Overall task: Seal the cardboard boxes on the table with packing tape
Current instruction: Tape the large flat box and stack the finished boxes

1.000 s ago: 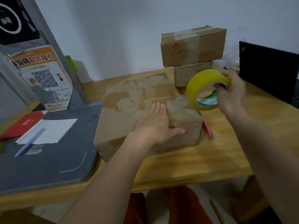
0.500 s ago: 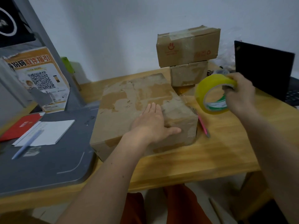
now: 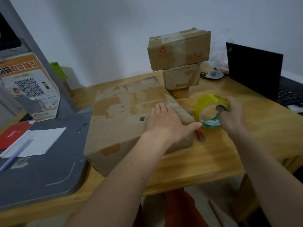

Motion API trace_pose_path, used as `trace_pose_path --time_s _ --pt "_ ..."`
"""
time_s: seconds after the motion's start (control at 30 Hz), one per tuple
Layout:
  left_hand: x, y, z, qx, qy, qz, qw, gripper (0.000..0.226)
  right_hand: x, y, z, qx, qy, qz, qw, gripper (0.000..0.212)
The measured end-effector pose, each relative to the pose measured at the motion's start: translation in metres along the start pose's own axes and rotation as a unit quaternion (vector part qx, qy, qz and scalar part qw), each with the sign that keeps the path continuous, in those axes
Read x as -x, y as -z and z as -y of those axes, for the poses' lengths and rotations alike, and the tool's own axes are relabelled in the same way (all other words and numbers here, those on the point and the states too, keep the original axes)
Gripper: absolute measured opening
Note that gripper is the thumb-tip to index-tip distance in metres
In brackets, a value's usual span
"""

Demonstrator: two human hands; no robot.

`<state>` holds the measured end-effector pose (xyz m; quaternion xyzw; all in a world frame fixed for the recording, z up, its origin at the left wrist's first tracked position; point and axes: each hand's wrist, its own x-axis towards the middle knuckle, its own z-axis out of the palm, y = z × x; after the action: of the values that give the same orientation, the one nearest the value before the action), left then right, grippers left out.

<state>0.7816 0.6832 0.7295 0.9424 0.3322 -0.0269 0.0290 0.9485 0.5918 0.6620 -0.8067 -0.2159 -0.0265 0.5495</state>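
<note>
Head view: over the last second the right hand (image 3: 232,115) has brought the tape roll (image 3: 210,110) down from up at about 1 o'clock of the big box (image 3: 131,118) to low at its 3 o'clock edge, just beside the box's right end and near the table (image 3: 221,158). Its grip is curled round the roll, fingers through the core. The left hand (image 3: 165,122) has stayed flat on the box top near that same end, fingers straight, thumb over the near right corner, holding nothing. This looks like lining up the first strip; no new tape is seen on the box yet.

Around: at 12 to 1 o'clock two smaller boxes (image 3: 179,49) stand stacked, the upper one already taped. A red pen (image 3: 200,135) lies on the table right under the roll and may foul the strip's start. A laptop (image 3: 254,71) stands at 2 o'clock, well apart. At 9 o'clock a grey tray (image 3: 49,169) carries a notepad (image 3: 39,141); the box touches or overlaps its edge.
</note>
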Motion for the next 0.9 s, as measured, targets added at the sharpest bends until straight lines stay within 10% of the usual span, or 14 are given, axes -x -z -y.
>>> trace_pose_path --time_s 0.6,0.9 --pt "-0.011 -0.005 -0.013 0.067 -0.024 -0.076 0.995 0.053 0.019 0.007 0.001 0.151 0.041 0.061 0.986 0.036" --pt "0.029 0.001 0.091 0.007 0.092 0.027 0.995 0.12 0.025 0.002 0.011 0.188 0.044 0.075 0.978 0.037"
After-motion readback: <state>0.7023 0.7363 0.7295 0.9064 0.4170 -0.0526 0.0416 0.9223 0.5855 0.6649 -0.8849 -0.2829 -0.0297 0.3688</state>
